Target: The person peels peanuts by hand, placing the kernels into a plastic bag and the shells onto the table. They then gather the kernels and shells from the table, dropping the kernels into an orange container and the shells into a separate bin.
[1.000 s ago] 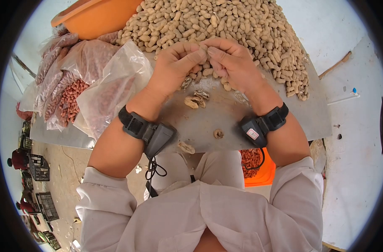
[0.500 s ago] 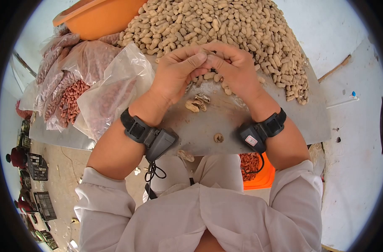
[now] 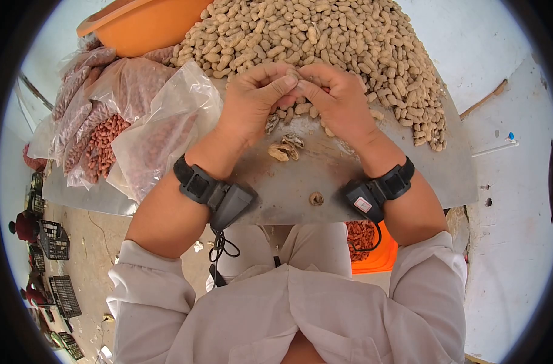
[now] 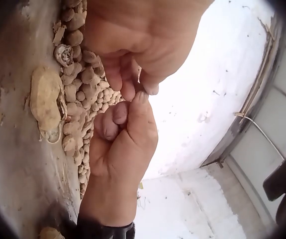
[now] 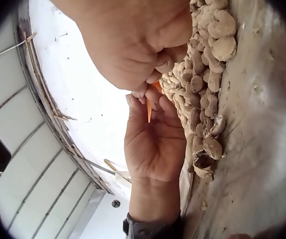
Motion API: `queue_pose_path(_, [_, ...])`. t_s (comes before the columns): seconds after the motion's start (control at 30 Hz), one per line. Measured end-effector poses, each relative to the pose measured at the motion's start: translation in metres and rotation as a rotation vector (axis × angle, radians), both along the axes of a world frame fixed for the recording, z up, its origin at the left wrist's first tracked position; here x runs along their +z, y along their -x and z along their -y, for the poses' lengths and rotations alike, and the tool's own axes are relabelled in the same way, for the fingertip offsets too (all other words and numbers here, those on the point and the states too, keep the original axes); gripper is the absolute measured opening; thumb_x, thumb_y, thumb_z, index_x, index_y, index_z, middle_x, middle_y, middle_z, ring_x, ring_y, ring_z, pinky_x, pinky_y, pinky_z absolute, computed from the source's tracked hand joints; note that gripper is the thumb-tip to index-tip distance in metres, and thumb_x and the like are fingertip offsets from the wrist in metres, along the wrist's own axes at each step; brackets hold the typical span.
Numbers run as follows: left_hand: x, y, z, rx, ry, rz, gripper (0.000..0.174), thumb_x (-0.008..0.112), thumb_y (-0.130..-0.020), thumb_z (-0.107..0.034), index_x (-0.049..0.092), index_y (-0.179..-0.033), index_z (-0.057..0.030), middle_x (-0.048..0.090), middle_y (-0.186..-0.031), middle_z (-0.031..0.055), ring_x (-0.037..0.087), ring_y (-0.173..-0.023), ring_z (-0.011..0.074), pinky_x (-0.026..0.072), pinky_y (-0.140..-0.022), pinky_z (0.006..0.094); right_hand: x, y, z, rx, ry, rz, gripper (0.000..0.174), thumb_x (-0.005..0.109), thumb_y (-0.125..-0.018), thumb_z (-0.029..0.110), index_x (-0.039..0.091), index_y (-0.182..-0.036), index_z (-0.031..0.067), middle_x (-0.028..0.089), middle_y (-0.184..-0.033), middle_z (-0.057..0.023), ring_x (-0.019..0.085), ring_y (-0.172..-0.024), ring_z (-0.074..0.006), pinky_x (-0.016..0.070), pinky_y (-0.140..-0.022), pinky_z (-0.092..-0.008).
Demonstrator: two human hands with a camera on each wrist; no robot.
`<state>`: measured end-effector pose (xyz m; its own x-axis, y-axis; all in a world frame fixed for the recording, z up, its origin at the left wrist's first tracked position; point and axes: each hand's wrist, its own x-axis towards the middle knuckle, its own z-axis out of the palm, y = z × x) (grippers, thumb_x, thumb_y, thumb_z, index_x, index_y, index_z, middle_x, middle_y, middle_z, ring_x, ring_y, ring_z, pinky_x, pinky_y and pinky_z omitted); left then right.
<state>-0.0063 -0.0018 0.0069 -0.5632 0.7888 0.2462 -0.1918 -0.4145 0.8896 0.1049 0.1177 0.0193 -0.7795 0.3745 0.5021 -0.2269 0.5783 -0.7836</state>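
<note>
Both hands meet fingertip to fingertip in front of the peanut heap (image 3: 325, 36). The left hand (image 3: 252, 100) pinches a small unshelled peanut (image 3: 292, 74) between curled fingers and thumb. From the other side, the right hand (image 3: 343, 103) grips it, thumb against the left thumb. Fingers mostly cover the peanut, and its condition cannot be told. In the left wrist view, the right hand (image 4: 128, 144) has its fingers folded in below the left hand (image 4: 145, 35). Empty shell pieces (image 3: 285, 148) lie on the grey table (image 3: 288, 182) under the hands.
An orange basin (image 3: 143, 30) stands at the back left. Plastic bags (image 3: 131, 82) of red kernels (image 3: 107, 142) lie on the left. One shell (image 3: 316, 198) rests near the front edge. Below the table, an orange container (image 3: 376, 261) holds reddish pieces.
A shell piece that lay at the table's front edge has dropped out of sight. Both hands have shifted slightly, with their thumbs closer together.
</note>
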Motion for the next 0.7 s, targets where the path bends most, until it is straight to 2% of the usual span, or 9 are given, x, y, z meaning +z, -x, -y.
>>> queue_pose_path(0.07, [0.0,0.0,0.0,0.026,0.011,-0.032,0.019,0.061,-0.085,-0.009,0.06,-0.1,0.0028,0.064,-0.086,0.0079,0.06,-0.072,0.0109,0.0504,-0.064,0.0202,0.004,-0.002,0.002,-0.031,-0.062,0.082,0.024,0.059,-0.084,0.019,0.061,-0.097,-0.0007,0.063,-0.078,-0.0092,0.057,-0.067,-0.0139,0.046,-0.062,-0.0268])
queue_pose_path(0.23, [0.01,-0.003,0.008,0.025,0.07,-0.161,0.017,0.059,-0.087,-0.013,0.059,-0.096,0.0018,0.061,-0.078,0.0034,0.057,-0.067,0.0076,0.0472,-0.059,0.0184,0.007,-0.004,0.004,-0.015,-0.109,0.054,0.025,0.057,-0.084,0.022,0.06,-0.093,-0.0008,0.062,-0.077,-0.0098,0.057,-0.068,-0.0156,0.0458,-0.064,-0.0286])
queue_pose_path(0.33, [0.011,-0.003,0.008,0.063,0.124,-0.333,0.018,0.057,-0.09,-0.02,0.057,-0.093,-0.0029,0.058,-0.074,0.0015,0.053,-0.063,0.0053,0.041,-0.053,0.0167,0.01,-0.006,0.006,0.029,-0.026,0.116,0.025,0.058,-0.084,0.023,0.06,-0.09,-0.001,0.061,-0.074,-0.0096,0.056,-0.067,-0.0156,0.0451,-0.063,-0.0289])
queue_pose_path(0.53, [0.002,-0.001,0.002,0.033,0.098,-0.347,0.017,0.056,-0.09,-0.021,0.055,-0.09,-0.0042,0.054,-0.07,-0.0005,0.049,-0.06,0.0052,0.0391,-0.054,0.0171,0.008,-0.004,0.007,0.012,-0.038,0.097,0.022,0.059,-0.082,0.021,0.06,-0.083,-0.0014,0.058,-0.068,-0.009,0.054,-0.062,-0.0155,0.0432,-0.059,-0.029])
queue_pose_path(0.63, [0.001,-0.006,-0.001,0.082,0.051,-0.277,0.016,0.053,-0.091,-0.016,0.055,-0.084,-0.0017,0.052,-0.063,-0.0009,0.046,-0.053,0.0042,0.0382,-0.047,0.0184,0.008,-0.003,0.011,-0.03,-0.065,0.072,0.021,0.06,-0.081,0.019,0.059,-0.08,-0.0017,0.057,-0.067,-0.0094,0.053,-0.06,-0.0166,0.0428,-0.056,-0.0297])
queue_pose_path(0.7, [0.002,-0.009,-0.001,0.099,0.034,-0.269,0.016,0.053,-0.091,-0.016,0.054,-0.083,-0.002,0.051,-0.063,-0.0009,0.046,-0.052,0.0043,0.0377,-0.046,0.0185,0.008,-0.002,0.012,-0.044,-0.082,0.05,0.02,0.061,-0.08,0.018,0.059,-0.079,-0.0019,0.057,-0.066,-0.0098,0.053,-0.059,-0.0174,0.0427,-0.055,-0.0301])
